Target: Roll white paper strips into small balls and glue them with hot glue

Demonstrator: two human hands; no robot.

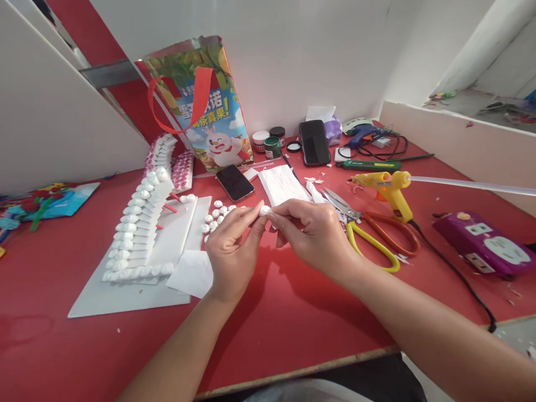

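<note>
Over the middle of the table, my left hand [237, 245] and my right hand [312, 231] meet at the fingertips. Between their thumbs and forefingers they pinch a small white rosette [265, 210], which looks like rolled tissue. Just behind my left hand lie several similar white rosettes [213, 224], partly covered by it. Further left, a curved white structure [144, 218] edged with such rosettes stands on white boards [125, 301]. A stack of white tissue sheets [281, 185] lies beyond my fingers. Scissors [368, 223] with one yellow and one orange handle rest beside my right hand.
A yellow glue gun [391, 187] with a long stick and a black cable stands at right, near a purple box [486, 243]. Behind are two phones [235, 182], paint jars [272, 148] and a printed bag [209, 111]. White walls bound the red table [268, 335].
</note>
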